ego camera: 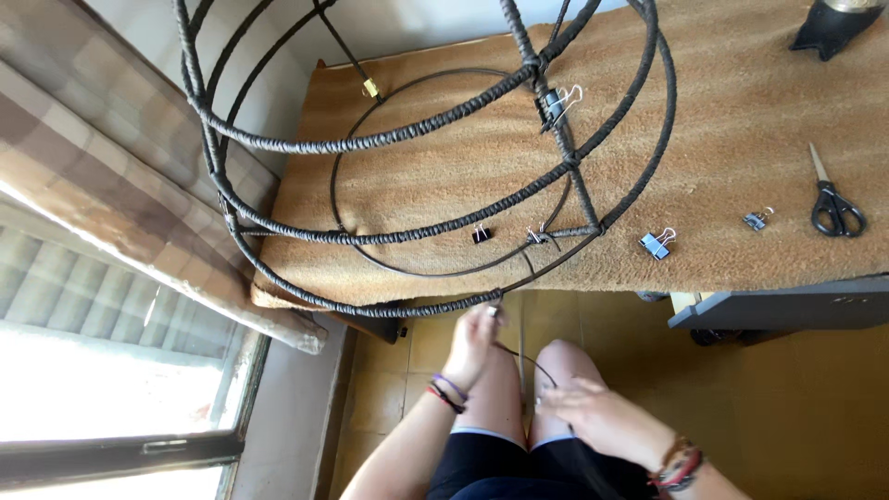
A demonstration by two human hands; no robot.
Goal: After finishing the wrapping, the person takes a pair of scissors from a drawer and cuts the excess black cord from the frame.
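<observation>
**Cord at the bottom ring of the wire frame**

My left hand (474,341) is raised to the lowest ring of the big round wire frame (407,139), fingers pinched tight on the dark cord (528,358) right where the wrapped part of that ring ends. The cord runs from that pinch down in a thin loop across my knee to my right hand (593,417), which lies palm down on my thigh; its fingers are spread fairly flat over the cord, and I cannot tell whether they grip it or only rest on it.

The frame stands on the table (741,102), which is covered with a tan fuzzy cloth, and its lower ring hangs out past the table's front edge above my lap. Several rings are already wound in dark cord. One clip (554,104) is fastened on the frame where an upright bar meets a ring. More clips lie on the cloth: one (482,233) inside the frame's base ring, another (656,244) just outside it, and a smaller one (757,219) near the scissors (833,204), well to my right.
</observation>
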